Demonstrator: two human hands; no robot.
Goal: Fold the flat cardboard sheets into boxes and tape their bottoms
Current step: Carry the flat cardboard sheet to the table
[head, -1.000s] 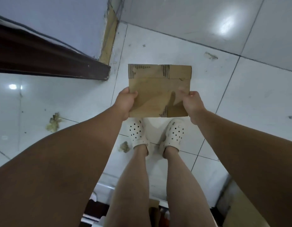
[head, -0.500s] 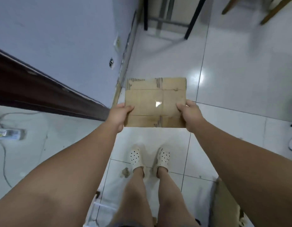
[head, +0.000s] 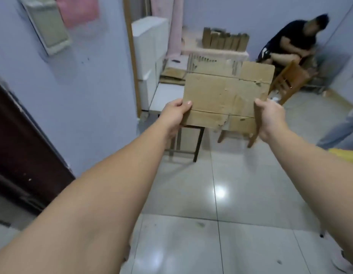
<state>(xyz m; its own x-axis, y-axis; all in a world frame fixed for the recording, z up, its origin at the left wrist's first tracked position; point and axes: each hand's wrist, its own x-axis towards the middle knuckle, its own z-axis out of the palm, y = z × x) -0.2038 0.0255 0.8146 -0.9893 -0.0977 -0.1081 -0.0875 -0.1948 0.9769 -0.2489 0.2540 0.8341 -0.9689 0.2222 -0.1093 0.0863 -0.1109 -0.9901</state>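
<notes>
Cardboard sheet (head: 225, 95) shows in the head view at about 1 o'clock from centre, flat and held out at arm's length, well above the floor (head: 191, 194). Left hand (head: 176, 113) pinches its 9 o'clock edge, thumb on the front face and fingers tucked behind. Right hand (head: 270, 117) wraps round the 3 o'clock edge, low down by the bottom flaps. My guess is it's gripped on both sides so it can be squeezed open into a tube with the flaps free. No fold started yet, and there's no tape in sight. Spare cardboard (head: 225, 41) stands on a table (head: 211, 52) at 12 o'clock, with a chair (head: 292, 80) and a seated person (head: 290, 42) towards 2 o'clock.
</notes>
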